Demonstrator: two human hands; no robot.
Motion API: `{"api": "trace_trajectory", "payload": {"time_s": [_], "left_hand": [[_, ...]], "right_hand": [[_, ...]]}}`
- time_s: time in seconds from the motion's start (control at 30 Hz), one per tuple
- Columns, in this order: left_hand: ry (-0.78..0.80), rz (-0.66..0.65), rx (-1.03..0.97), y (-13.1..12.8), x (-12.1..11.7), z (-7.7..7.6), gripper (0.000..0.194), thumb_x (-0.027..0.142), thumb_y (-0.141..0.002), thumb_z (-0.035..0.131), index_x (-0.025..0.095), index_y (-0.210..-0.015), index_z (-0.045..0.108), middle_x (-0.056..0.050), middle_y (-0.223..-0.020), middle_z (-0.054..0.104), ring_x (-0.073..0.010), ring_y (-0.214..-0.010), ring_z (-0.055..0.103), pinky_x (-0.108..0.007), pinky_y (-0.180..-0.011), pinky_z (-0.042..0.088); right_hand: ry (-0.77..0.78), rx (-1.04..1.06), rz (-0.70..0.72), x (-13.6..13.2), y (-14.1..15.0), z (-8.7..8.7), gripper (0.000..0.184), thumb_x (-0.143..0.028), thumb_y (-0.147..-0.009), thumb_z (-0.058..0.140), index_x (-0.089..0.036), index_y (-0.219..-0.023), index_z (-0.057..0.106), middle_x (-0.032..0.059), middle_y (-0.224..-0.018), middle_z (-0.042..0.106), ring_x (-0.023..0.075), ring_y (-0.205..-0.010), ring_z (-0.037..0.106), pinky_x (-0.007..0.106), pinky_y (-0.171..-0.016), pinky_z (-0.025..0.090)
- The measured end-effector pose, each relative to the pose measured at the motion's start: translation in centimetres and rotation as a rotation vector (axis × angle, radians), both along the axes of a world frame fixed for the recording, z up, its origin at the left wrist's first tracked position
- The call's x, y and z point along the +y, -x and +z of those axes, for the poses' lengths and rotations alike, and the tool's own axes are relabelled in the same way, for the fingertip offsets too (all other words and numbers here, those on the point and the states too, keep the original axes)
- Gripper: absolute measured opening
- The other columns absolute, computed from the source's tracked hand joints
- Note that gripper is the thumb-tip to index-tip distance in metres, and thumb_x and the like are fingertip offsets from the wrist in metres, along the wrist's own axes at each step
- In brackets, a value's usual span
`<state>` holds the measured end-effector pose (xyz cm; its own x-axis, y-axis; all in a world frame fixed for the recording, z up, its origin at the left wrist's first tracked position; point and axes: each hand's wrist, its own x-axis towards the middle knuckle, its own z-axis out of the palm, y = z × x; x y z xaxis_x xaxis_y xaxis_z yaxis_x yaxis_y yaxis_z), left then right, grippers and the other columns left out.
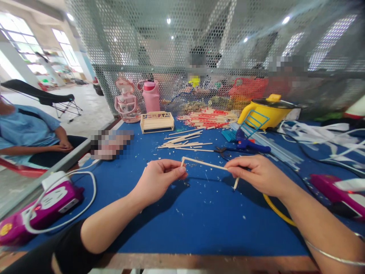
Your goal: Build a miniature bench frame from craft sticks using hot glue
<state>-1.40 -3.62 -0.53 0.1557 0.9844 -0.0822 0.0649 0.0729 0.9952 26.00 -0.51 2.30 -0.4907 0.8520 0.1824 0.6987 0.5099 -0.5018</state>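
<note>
Above the blue table point(182, 217), both hands hold a small frame of thin wooden sticks point(203, 163). My left hand point(159, 179) pinches its left corner between thumb and fingers. My right hand point(256, 173) pinches the right corner, where a short stick hangs down. The long stick runs level between the two hands.
Loose wooden sticks point(185, 142) and a red-tipped pile point(208, 118) lie beyond. A small wooden rack point(156, 121), blue glue gun point(251, 144), yellow pot point(268, 110), pink bottles point(151, 95), magenta devices point(48, 205) with white cable. A seated person point(28, 133) at left.
</note>
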Motion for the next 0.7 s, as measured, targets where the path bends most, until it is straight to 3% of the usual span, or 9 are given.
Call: {"api": "trace_trajectory", "payload": {"time_s": [0.23, 0.57, 0.7], "left_hand": [[0.000, 0.002, -0.042, -0.06, -0.09, -0.03, 0.033, 0.041, -0.070, 0.070, 0.015, -0.089, 0.069, -0.005, -0.079, 0.073, -0.0157, -0.077, 0.067, -0.028, -0.077, 0.050], [0.012, -0.066, -0.224, -0.40, -0.31, 0.30, 0.055, 0.037, -0.066, 0.075, 0.014, -0.113, 0.057, -0.011, -0.102, 0.069, -0.0203, -0.099, 0.063, -0.033, -0.088, 0.048], [-0.045, -0.035, -0.270, -0.06, -0.12, 0.16, 0.055, 0.056, -0.081, 0.051, 0.016, -0.118, 0.055, -0.014, -0.119, 0.061, -0.0213, -0.111, 0.057, -0.033, -0.091, 0.046]], "right_hand": [[-0.012, 0.026, 0.016, 0.04, 0.07, 0.00, 0.028, -0.037, -0.085, 0.049, -0.019, -0.082, 0.070, 0.0014, -0.069, 0.069, 0.0130, -0.061, 0.061, 0.021, -0.058, 0.046], [0.004, 0.104, -0.015, 0.12, 0.01, -0.10, 0.030, -0.040, -0.084, 0.049, -0.018, -0.083, 0.069, 0.0003, -0.063, 0.065, 0.0126, -0.058, 0.058, 0.021, -0.056, 0.045], [0.016, 0.105, -0.023, 0.23, -0.12, -0.16, 0.031, -0.040, -0.084, 0.049, -0.017, -0.083, 0.069, 0.0008, -0.063, 0.065, 0.0130, -0.059, 0.059, 0.021, -0.057, 0.045]]}}
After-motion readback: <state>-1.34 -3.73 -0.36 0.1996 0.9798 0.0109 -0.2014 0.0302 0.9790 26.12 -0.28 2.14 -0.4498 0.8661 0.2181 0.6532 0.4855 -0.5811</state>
